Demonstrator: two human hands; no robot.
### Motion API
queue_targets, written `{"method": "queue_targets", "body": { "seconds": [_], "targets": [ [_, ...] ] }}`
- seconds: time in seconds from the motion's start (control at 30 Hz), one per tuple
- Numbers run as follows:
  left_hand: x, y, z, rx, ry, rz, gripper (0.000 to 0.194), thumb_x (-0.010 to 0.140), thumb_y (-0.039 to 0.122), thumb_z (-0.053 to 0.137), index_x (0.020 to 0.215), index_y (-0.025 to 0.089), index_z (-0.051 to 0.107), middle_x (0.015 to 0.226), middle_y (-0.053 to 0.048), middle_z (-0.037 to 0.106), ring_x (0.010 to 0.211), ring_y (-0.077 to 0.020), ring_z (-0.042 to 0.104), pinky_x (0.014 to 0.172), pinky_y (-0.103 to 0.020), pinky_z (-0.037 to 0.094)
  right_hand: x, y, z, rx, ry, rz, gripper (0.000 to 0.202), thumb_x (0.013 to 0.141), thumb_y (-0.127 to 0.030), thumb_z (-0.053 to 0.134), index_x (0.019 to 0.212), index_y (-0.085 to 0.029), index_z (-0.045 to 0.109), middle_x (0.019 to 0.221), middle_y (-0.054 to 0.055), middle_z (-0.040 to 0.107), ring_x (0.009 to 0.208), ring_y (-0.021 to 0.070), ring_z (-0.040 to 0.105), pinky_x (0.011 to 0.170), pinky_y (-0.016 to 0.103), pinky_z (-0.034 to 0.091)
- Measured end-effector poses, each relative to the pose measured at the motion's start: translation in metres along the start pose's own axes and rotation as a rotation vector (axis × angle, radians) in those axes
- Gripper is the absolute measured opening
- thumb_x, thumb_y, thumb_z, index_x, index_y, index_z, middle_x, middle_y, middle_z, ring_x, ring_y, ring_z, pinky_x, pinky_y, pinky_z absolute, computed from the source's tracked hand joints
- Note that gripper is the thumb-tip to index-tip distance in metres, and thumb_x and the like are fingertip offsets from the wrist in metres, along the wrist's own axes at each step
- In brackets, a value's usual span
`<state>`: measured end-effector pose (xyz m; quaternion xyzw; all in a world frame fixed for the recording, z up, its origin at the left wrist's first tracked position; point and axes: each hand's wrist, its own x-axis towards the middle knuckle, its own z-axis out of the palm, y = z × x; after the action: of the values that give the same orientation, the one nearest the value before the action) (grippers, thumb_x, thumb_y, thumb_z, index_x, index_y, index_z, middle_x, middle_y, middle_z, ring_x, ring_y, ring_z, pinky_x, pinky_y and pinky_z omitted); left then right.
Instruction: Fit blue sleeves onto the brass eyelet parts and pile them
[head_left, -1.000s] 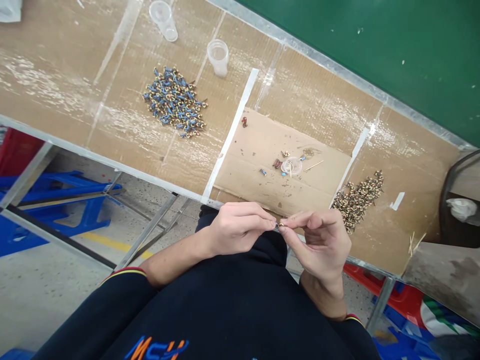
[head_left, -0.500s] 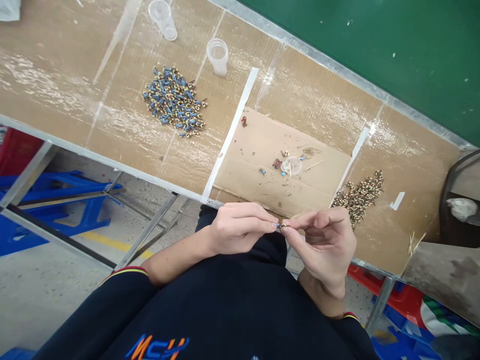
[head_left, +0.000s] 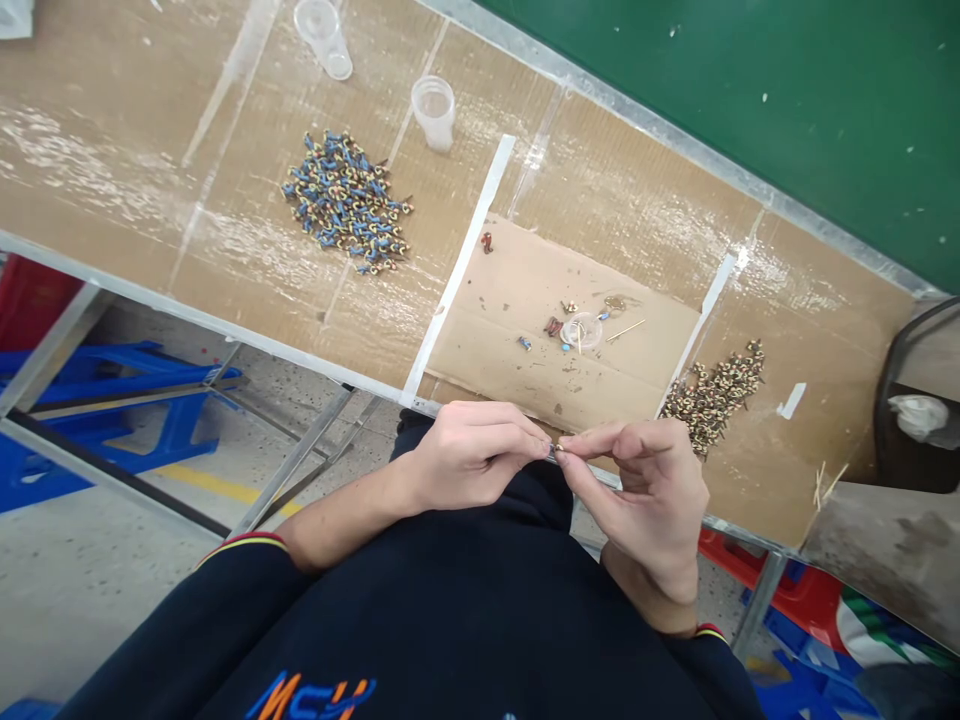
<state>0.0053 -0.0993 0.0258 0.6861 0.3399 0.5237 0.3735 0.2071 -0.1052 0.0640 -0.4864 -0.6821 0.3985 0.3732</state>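
Just off the table's front edge, my left hand (head_left: pixel 480 455) and my right hand (head_left: pixel 641 485) meet fingertip to fingertip. Between them is a tiny painted figurine (head_left: pixel 556 450), pinched from both sides and mostly covered by the fingers. Beyond the hands lies a cardboard sheet (head_left: pixel 487 330). On it are a small clear dish (head_left: pixel 582 331) with a stick in it, a blue figurine piece (head_left: pixel 524 343), reddish-brown pieces (head_left: pixel 553 327) and another wooden stick (head_left: pixel 625 330). A pile of small brown-and-yellow pieces (head_left: pixel 716 395) sits beyond my right hand.
A heap of blue-and-yellow figurine pieces (head_left: pixel 345 205) lies left of the cardboard. Two clear plastic cups (head_left: pixel 433 115) stand behind it. Several sticks (head_left: pixel 829 485) rest near the right front corner. Blue stools (head_left: pixel 150 400) are under the table's left side.
Both hands have shifted very slightly left, still pinching the small figurine. The piles and the things on the cardboard stay where they were.
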Motion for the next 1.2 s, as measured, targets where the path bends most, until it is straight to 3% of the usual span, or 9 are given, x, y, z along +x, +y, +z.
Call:
{"method": "queue_targets", "body": {
  "seconds": [0.2, 0.5, 0.73, 0.9, 1.03, 1.13, 1.2],
  "targets": [
    [-0.001, 0.0, 0.003, 0.025, 0.004, -0.007, 0.017, 0.094, 0.001, 0.069, 0.089, 0.017, 0.071, 0.087, -0.007, 0.084, 0.078, -0.0152, 0.083, 0.075, -0.018, 0.067, 0.007, 0.005, 0.005, 0.206, 0.011, 0.089, 0.038, 0.086, -0.01, 0.081, 0.092, -0.027, 0.047, 0.079, -0.002, 0.08, 0.07, 0.0173, 0.081, 0.06, 0.023, 0.066],
    [-0.007, -0.006, 0.011, 0.036, 0.071, 0.025, 0.017, 0.094, 0.001, 0.068, 0.09, 0.018, 0.071, 0.088, -0.007, 0.084, 0.075, -0.0148, 0.082, 0.071, -0.019, 0.067, 0.005, 0.014, 0.014, 0.365, 0.027, 0.233, 0.039, 0.087, -0.024, 0.087, 0.087, -0.025, 0.048, 0.074, -0.002, 0.077, 0.061, 0.0151, 0.076, 0.054, 0.021, 0.063],
    [-0.001, -0.008, 0.011, -0.144, 0.127, -0.072, 0.014, 0.092, 0.002, 0.074, 0.092, 0.016, 0.075, 0.085, -0.008, 0.085, 0.079, -0.0164, 0.083, 0.075, -0.02, 0.068, 0.002, 0.026, 0.013, 0.287, 0.075, 0.057, 0.032, 0.091, -0.033, 0.085, 0.116, -0.027, 0.066, 0.102, 0.003, 0.082, 0.075, 0.0158, 0.079, 0.068, 0.027, 0.069],
    [-0.002, -0.008, 0.012, -0.13, 0.126, -0.088, 0.007, 0.094, 0.009, 0.077, 0.096, 0.016, 0.076, 0.084, -0.007, 0.084, 0.074, -0.0156, 0.082, 0.071, -0.02, 0.067, 0.008, 0.026, 0.008, 0.078, -0.024, -0.111, 0.012, 0.097, -0.017, 0.073, 0.104, -0.026, 0.075, 0.085, 0.001, 0.078, 0.075, 0.0162, 0.075, 0.067, 0.027, 0.064],
    [-0.004, -0.009, 0.012, -0.139, 0.134, -0.145, 0.01, 0.094, 0.016, 0.079, 0.103, 0.014, 0.075, 0.088, -0.008, 0.084, 0.074, -0.0143, 0.081, 0.074, -0.018, 0.067, 0.009, 0.025, 0.011, 0.041, 0.03, -0.158, 0.018, 0.094, -0.011, 0.072, 0.103, -0.026, 0.075, 0.084, 0.001, 0.079, 0.072, 0.0164, 0.074, 0.064, 0.028, 0.062],
    [-0.004, -0.01, 0.01, -0.14, 0.082, -0.184, 0.018, 0.094, 0.022, 0.082, 0.109, 0.013, 0.075, 0.093, -0.01, 0.085, 0.077, -0.0145, 0.082, 0.078, -0.019, 0.067, 0.008, 0.026, 0.015, 0.024, 0.089, -0.176, 0.021, 0.092, -0.009, 0.073, 0.104, -0.027, 0.075, 0.084, 0.001, 0.079, 0.072, 0.0166, 0.075, 0.065, 0.029, 0.063],
    [-0.003, -0.01, 0.008, -0.123, 0.042, -0.173, 0.015, 0.095, 0.023, 0.08, 0.106, 0.014, 0.075, 0.092, -0.009, 0.084, 0.078, -0.0147, 0.081, 0.078, -0.02, 0.067, 0.007, 0.027, 0.016, 0.013, 0.115, -0.193, 0.022, 0.092, -0.008, 0.073, 0.104, -0.026, 0.075, 0.084, 0.001, 0.08, 0.072, 0.0165, 0.075, 0.064, 0.029, 0.062]
  ]
}}
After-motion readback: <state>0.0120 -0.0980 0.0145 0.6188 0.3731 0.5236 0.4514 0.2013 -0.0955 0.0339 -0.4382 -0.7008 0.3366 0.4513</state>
